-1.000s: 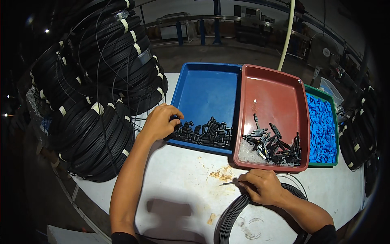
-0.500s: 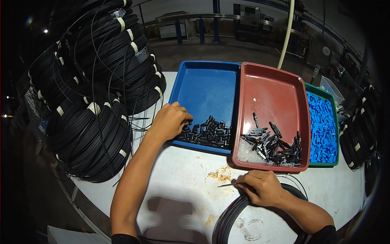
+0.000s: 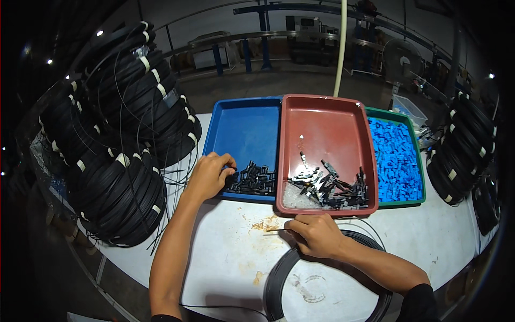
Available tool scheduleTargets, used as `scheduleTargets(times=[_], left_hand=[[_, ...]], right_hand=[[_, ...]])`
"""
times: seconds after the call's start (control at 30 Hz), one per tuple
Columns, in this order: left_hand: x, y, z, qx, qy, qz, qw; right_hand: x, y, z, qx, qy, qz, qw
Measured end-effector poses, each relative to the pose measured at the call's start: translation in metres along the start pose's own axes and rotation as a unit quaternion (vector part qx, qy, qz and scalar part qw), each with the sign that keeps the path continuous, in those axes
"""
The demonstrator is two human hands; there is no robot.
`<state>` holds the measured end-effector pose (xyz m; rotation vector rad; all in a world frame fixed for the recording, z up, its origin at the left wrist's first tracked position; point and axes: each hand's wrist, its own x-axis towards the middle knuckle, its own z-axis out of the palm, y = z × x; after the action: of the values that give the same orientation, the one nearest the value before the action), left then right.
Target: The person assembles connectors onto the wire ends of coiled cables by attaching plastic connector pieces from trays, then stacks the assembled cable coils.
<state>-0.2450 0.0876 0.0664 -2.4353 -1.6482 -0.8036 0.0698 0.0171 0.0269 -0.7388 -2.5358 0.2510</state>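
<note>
My left hand (image 3: 210, 176) is at the near left corner of a blue tray (image 3: 244, 126). Its thumb and fingers are pinched around a small black plastic piece, mostly hidden by the fingertips. Beside them lies a heap of short black tube-like plastic pieces (image 3: 254, 178). Just in front of a red tray (image 3: 327, 129), my right hand (image 3: 316, 236) grips a thin black cable (image 3: 276, 230), whose short end sticks out leftward from the fingers. Under the right wrist, a coil of black cable (image 3: 276, 284) rests on the white table (image 3: 225, 257).
Black connector parts (image 3: 332, 185) and clear small pieces (image 3: 300, 199) lie in the red tray. A green tray (image 3: 421, 185) holds blue plastic parts (image 3: 397, 161). Tall stacks of cable coils (image 3: 118, 204) stand at left; more coils (image 3: 456, 161) are at right.
The whole view has shifted, so trays and table appear farther left. My left hand stays at the blue tray's corner, its fingertips drawn closer together. My right hand still holds the cable end.
</note>
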Motion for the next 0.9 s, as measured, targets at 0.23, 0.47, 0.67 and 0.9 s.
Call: scheduleTargets(times=[0.23,0.47,0.67,0.9], left_hand=[[-0.010,0.084,0.017,-0.254,0.022,-0.019,0.967],[-0.014,0.172,0.066,-0.418,0.004,-0.039,0.908],[-0.006,0.224,0.095,-0.471,-0.033,-0.051,0.880],[-0.004,0.235,0.109,-0.466,-0.041,-0.051,0.882]], right_hand=[[-0.020,0.010,-0.028,0.046,-0.009,0.087,0.995],[-0.079,0.035,-0.063,0.015,0.081,0.200,0.976],[-0.123,0.060,-0.069,0.058,0.198,0.279,0.938],[-0.135,0.063,-0.077,0.090,0.256,0.268,0.924]])
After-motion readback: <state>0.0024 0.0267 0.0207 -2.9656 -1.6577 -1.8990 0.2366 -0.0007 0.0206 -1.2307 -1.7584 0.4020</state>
